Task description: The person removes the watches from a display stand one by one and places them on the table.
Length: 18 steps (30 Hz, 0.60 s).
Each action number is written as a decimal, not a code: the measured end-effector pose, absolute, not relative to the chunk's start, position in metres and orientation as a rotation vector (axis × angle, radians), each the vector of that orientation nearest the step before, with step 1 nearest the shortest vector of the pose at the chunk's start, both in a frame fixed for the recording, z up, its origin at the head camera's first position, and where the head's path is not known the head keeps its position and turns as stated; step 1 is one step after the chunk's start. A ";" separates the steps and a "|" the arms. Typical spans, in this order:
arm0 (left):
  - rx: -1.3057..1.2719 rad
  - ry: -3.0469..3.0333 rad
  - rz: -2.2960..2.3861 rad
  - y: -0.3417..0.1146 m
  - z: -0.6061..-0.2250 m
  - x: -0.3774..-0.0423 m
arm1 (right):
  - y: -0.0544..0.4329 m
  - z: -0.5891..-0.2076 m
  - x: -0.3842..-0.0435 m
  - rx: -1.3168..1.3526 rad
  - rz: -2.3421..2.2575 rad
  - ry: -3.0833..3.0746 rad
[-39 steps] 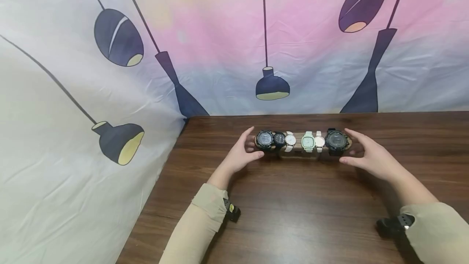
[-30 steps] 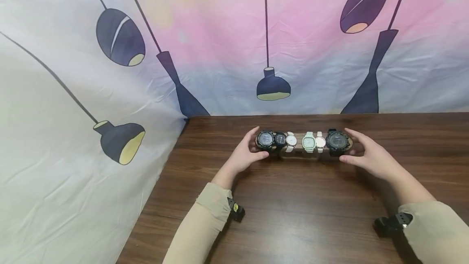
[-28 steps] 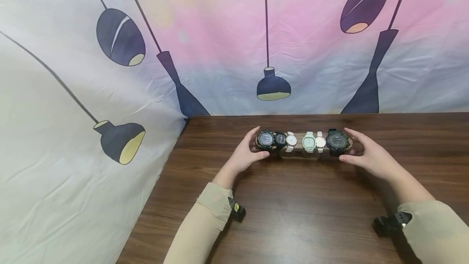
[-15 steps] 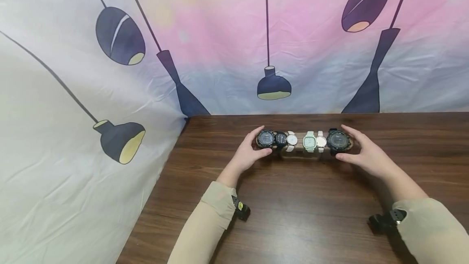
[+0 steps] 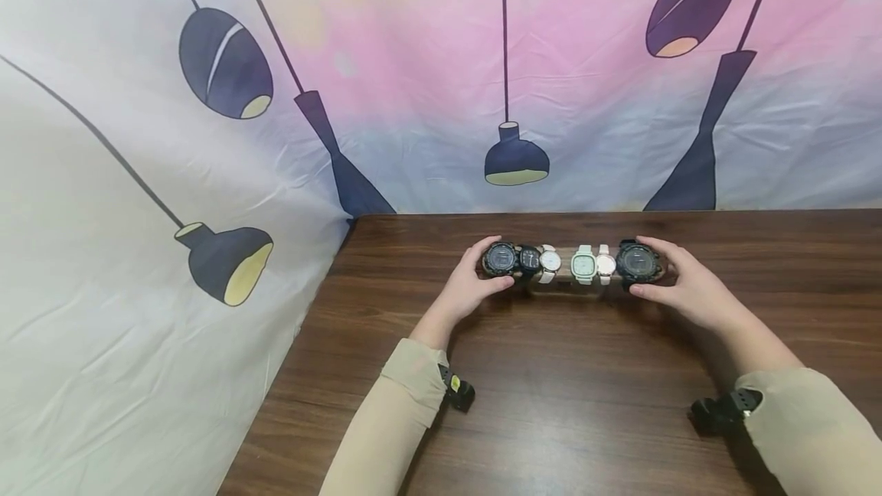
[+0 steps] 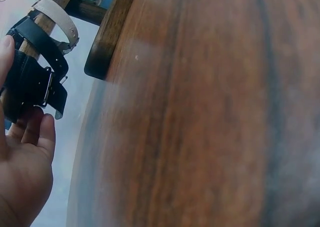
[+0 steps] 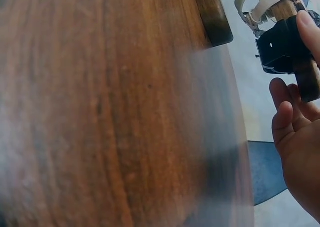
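Observation:
A wooden watch stand lies crosswise near the table's back edge. From left to right its bar carries a chunky black watch, a black square watch, a white-strapped watch, a mint green watch, a slim pale watch and another big black watch. My left hand grips the stand's left end, thumb in front beside the chunky watch. At the other end, my right hand holds likewise, its fingers below the bar end in the right wrist view.
The brown wooden table stretches toward me from the stand. Behind it and to the left hangs a cloth backdrop printed with lamps. In the left wrist view the stand's wooden base rests on the tabletop.
Both hands have closed in on the stand's ends, the left moving right and the right moving slightly left. The watches stay in the same order; the stand has hardly shifted.

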State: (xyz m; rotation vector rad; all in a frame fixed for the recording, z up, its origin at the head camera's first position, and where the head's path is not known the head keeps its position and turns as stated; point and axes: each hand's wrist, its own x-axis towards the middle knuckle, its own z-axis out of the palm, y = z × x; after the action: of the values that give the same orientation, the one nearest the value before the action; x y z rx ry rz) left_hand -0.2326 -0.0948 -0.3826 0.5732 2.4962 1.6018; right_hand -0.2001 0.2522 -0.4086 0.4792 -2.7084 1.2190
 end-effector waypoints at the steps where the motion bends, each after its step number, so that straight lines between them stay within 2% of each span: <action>1: 0.573 2.498 1.597 -0.095 -0.382 -0.233 | 0.253 -0.408 -0.200 0.474 1.216 -2.715; 7: 0.589 2.542 1.530 -0.094 -0.376 -0.232 | 0.257 -0.405 -0.198 0.406 1.258 -2.780; 14: 0.620 2.578 1.542 -0.100 -0.414 -0.260 | 0.258 -0.399 -0.194 0.339 1.252 -2.843; 18: 0.612 2.586 1.540 -0.099 -0.413 -0.259 | 0.259 -0.398 -0.192 0.325 1.234 -2.865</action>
State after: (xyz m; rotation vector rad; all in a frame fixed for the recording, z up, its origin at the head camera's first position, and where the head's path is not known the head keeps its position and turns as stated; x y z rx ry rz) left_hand -0.2591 -0.0988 -0.4135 0.6125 2.5857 1.5400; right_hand -0.1925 0.2587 -0.3978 0.3253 -2.8648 1.2338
